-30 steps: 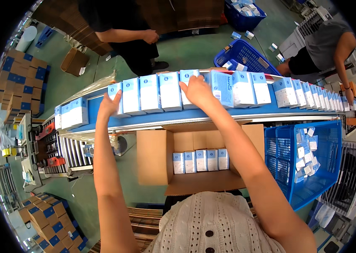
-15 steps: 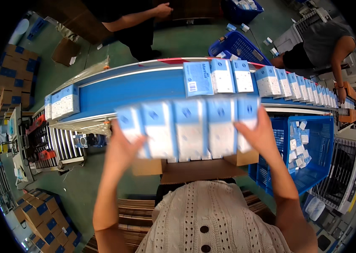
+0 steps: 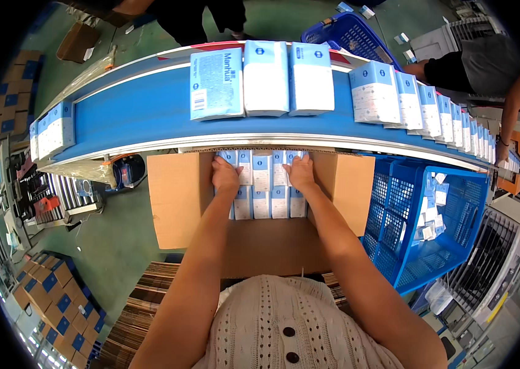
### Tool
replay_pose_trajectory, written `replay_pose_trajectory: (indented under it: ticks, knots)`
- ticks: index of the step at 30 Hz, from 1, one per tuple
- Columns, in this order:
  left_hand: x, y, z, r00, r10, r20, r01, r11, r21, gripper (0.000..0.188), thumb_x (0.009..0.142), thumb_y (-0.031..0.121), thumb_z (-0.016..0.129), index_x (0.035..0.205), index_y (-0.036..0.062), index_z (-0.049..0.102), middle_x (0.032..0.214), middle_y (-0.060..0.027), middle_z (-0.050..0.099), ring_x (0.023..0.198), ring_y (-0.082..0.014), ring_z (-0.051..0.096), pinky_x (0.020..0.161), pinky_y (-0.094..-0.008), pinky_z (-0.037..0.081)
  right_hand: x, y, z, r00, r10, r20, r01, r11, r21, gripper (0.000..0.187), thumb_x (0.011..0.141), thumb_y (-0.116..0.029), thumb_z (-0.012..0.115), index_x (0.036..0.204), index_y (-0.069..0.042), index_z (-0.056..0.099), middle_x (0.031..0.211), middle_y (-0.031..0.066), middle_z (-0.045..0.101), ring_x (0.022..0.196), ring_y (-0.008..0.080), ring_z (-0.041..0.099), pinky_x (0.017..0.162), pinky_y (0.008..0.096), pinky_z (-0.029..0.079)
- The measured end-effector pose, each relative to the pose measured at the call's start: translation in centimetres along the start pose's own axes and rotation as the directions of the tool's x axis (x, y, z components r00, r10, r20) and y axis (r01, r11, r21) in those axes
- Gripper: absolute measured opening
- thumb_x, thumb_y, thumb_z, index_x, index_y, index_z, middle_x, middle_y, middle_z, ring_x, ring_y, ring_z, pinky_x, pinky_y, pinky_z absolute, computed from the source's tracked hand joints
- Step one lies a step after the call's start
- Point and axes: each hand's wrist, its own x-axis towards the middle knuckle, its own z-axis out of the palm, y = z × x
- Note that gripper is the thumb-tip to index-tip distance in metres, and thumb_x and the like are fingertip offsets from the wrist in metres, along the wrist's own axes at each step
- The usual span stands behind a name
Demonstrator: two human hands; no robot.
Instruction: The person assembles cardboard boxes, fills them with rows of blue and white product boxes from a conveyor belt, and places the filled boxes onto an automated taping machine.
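Note:
An open cardboard box stands in front of me, its flaps folded out. Inside lie two rows of blue-and-white tissue packs. At the row nearer the conveyor, my left hand closes on the left end and my right hand on the right end, squeezing the row of tissue packs between them. The other row of packs sits nearer my body, touched by neither hand. My fingertips are partly hidden against the packs and box walls.
Beyond the box runs a blue conveyor belt carrying three larger-looking packs, a line of packs at right and a few at left. Blue crates with loose packs stand right. Flattened cardboard is stacked below. Another person works at far right.
Both hands have brought the row of packs from above the conveyor's near edge down into the box. My view has shifted, and the packs on the belt appear closer and farther left.

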Motion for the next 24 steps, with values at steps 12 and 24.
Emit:
replay_pose_trajectory:
  ticks: [12, 24]
  knots:
    - [-7.0, 6.7, 1.6, 0.541, 0.686, 0.486, -0.841, 0.430, 0.330, 0.063, 0.082, 0.036, 0.051, 0.130, 0.0031, 0.028, 0.134, -0.0103, 0.027, 0.124, -0.0250, 0.027, 0.101, -0.0377, 0.024, -1.6, 6.4, -1.9, 0.884, -0.352, 0.307, 0.438, 0.854, -0.282, 0.017, 0.068, -0.005, 0.054, 0.081, -0.002, 0.063, 0.093, 0.0158, 0.058, 0.102, 0.0349, 0.043, 0.081, 0.0370, 0.044]
    - [-10.1, 7.8, -27.3, 0.777, 0.471, -0.419, -0.613, 0.412, -0.674, 0.025, 0.088, 0.022, 0.048, 0.094, -0.0010, 0.056, 0.078, -0.0097, 0.060, 0.071, -0.0174, 0.059, 0.061, -0.0265, 0.046, -11.9, -7.4, -28.1, 0.694, -0.509, -0.510, 0.631, 0.770, 0.090, 0.020, 0.080, -0.017, 0.050, 0.068, -0.002, 0.053, 0.071, 0.0157, 0.052, 0.071, 0.0302, 0.052, 0.061, 0.0414, 0.041]
